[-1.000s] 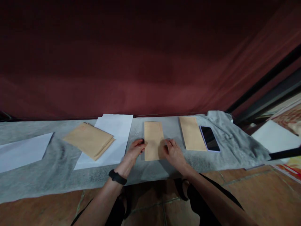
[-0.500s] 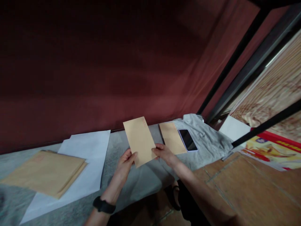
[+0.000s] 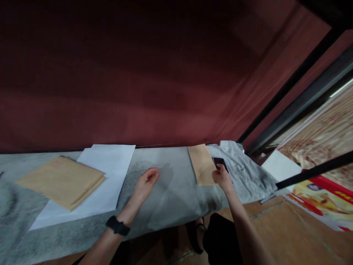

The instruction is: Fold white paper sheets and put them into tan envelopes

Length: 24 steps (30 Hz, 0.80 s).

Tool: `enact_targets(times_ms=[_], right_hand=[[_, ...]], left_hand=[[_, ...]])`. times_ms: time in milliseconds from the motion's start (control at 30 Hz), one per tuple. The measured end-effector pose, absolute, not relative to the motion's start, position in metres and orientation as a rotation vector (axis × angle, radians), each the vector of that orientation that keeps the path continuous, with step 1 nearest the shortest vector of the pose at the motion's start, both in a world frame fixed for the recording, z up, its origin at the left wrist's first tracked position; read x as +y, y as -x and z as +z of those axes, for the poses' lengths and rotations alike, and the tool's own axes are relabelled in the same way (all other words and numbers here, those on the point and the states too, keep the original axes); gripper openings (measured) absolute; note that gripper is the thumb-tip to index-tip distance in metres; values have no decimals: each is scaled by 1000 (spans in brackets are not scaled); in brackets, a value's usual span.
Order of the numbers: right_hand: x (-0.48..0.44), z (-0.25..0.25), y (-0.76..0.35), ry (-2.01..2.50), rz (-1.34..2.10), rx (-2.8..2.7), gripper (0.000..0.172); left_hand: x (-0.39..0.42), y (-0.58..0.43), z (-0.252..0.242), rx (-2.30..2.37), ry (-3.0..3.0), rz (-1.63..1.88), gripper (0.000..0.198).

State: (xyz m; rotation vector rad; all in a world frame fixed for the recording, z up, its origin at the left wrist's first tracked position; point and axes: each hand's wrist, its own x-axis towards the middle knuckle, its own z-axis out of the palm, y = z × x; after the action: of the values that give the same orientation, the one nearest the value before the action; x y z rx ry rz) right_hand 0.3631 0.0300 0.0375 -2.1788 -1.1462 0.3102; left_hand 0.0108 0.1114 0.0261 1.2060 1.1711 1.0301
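A narrow brown envelope (image 3: 200, 163) lies on the grey cloth (image 3: 171, 191) at the right, beside a dark phone (image 3: 220, 162). My right hand (image 3: 222, 179) rests at the envelope's near right corner with its fingers curled on the edge, and it covers the phone's lower part. My left hand (image 3: 147, 181) hovers just above the bare cloth in the middle. Its fingers are loosely stretched out and it holds nothing. A black band (image 3: 117, 225) is on my left wrist.
A stack of larger brown envelopes (image 3: 62, 181) lies on white paper sheets (image 3: 110, 165) at the left. A dark red curtain (image 3: 138, 92) hangs behind the cloth. At the right are black bars (image 3: 311, 171), a white sheet (image 3: 280, 166) and colourful printed paper (image 3: 322, 198). Tiled floor shows below.
The envelope I held up in both hands now lies at the right by the phone. My left hand let go and stayed in the middle; my right hand went right with it.
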Motion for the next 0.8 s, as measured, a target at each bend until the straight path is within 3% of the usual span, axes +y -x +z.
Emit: enact_targets(times_ms=[167,333,533,800], right_hand=[[15,39,-345,2604,-109,-1471,30],[20,43,-313,2494,-393,-1668,42],[45,24,-263,2325,-299,-1840,65],[62,23,-272,2452,-289,-1793,70]], left_hand=[[112,-2,17,1217,-1457,1017,33],[109,2,16,1304,-1717,982,27],[106,12,20,1461,-1995,834,30],[103,57,42,2108,-2334,446,41]])
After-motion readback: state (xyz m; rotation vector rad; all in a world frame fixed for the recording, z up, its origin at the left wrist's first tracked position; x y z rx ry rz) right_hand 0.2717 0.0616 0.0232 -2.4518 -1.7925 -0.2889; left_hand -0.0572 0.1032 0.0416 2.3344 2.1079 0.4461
